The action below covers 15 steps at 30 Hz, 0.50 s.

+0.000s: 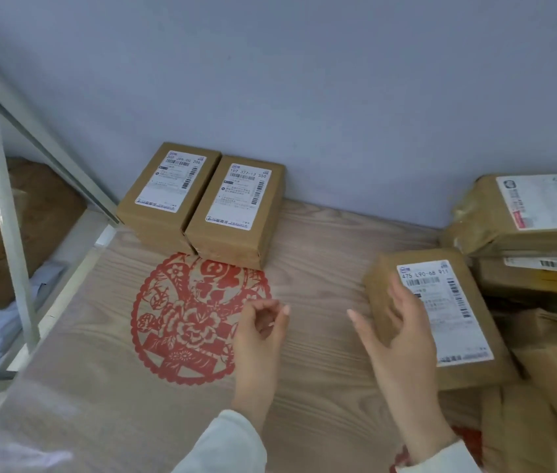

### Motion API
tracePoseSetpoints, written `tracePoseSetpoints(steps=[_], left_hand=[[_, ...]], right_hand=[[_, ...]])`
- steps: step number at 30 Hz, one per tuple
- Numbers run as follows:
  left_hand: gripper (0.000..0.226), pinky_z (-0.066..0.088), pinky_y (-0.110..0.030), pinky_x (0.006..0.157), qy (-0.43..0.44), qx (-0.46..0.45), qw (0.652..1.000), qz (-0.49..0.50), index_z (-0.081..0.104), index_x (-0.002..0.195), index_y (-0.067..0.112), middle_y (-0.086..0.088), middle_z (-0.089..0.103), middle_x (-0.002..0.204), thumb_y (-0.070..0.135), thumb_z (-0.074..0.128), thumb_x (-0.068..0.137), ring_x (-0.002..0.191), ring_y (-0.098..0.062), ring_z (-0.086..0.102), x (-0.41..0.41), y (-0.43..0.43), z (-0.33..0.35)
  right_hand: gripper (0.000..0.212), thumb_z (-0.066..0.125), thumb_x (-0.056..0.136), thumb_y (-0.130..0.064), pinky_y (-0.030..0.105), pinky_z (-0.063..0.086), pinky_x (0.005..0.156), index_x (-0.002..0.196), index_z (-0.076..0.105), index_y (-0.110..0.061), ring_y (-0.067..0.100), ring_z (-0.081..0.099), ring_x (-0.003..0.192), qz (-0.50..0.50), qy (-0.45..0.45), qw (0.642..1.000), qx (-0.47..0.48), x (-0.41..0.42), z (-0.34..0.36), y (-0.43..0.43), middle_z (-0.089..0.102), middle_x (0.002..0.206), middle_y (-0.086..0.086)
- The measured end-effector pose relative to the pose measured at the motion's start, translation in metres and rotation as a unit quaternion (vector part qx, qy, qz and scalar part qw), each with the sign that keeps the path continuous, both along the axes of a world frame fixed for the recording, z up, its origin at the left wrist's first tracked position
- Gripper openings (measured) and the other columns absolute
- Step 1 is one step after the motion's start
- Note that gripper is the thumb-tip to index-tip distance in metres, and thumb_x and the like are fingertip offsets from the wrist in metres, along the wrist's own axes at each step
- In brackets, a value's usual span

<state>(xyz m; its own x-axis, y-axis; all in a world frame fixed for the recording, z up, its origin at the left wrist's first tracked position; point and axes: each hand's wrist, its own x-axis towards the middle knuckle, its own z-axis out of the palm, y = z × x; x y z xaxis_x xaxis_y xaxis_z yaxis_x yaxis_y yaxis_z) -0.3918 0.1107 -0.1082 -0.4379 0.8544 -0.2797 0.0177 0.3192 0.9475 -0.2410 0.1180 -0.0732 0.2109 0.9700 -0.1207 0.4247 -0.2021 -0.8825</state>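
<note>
Labelled parcel [458, 322]: lay near the right edge of the table [321, 250], long axis running near to far. Right hand [396, 326], fingers spread and relaxed, was at its left flank, contact uncertain. Left hand [261, 326], farther off, was loosely curled and empty.

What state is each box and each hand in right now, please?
Near box: sealed, label up, lying flat.
Left wall box: sealed, label up.
Right wall box: sealed, label up, against its neighbour.
Pile: stacked, taped.
Left hand: loosely curled, empty.
Right hand: open, fingers over near box.
</note>
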Motion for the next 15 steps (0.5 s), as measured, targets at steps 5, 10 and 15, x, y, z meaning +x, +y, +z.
tracePoseSetpoints(steps=[5,10,15], left_hand=[[0.033,0.046,-0.012,0.083,-0.076,-0.035,0.990,-0.116,0.050,0.106,0.027,0.008,0.058,0.114,0.013,0.069,0.084,0.099,0.000,0.059,0.078,-0.030,-0.006],[0.076,0.035,-0.030,0.109,-0.058,-0.098,0.979,-0.169,0.026,0.146,0.021,0.003,0.038,0.142,0.032,0.068,0.084,0.128,-0.011,0.041,0.123,-0.041,-0.004],[0.085,0.032,-0.033,0.112,-0.065,-0.120,0.976,-0.171,0.019,0.150,0.017,-0.004,0.033,0.150,0.038,0.067,0.083,0.137,-0.016,0.035,0.142,-0.036,-0.002]], right_hand=[[0.063,0.069,0.078,-0.032,0.035,0.036,0.108,0.136,0.045,-0.022,0.016,0.044,0.129,-0.068,-0.071,0.994,0.039,0.074,0.007,-0.043,0.045,0.133,-0.011],[0.072,0.065,0.084,-0.038,0.028,0.026,0.112,0.146,0.032,-0.023,0.013,0.031,0.138,-0.029,-0.100,0.994,-0.039,0.111,0.002,-0.053,0.035,0.149,-0.003],[0.069,0.060,0.088,-0.040,0.025,0.026,0.109,0.147,0.030,-0.020,0.012,0.023,0.142,-0.004,-0.155,0.986,-0.067,0.113,0.001,-0.054,0.023,0.155,-0.004]])
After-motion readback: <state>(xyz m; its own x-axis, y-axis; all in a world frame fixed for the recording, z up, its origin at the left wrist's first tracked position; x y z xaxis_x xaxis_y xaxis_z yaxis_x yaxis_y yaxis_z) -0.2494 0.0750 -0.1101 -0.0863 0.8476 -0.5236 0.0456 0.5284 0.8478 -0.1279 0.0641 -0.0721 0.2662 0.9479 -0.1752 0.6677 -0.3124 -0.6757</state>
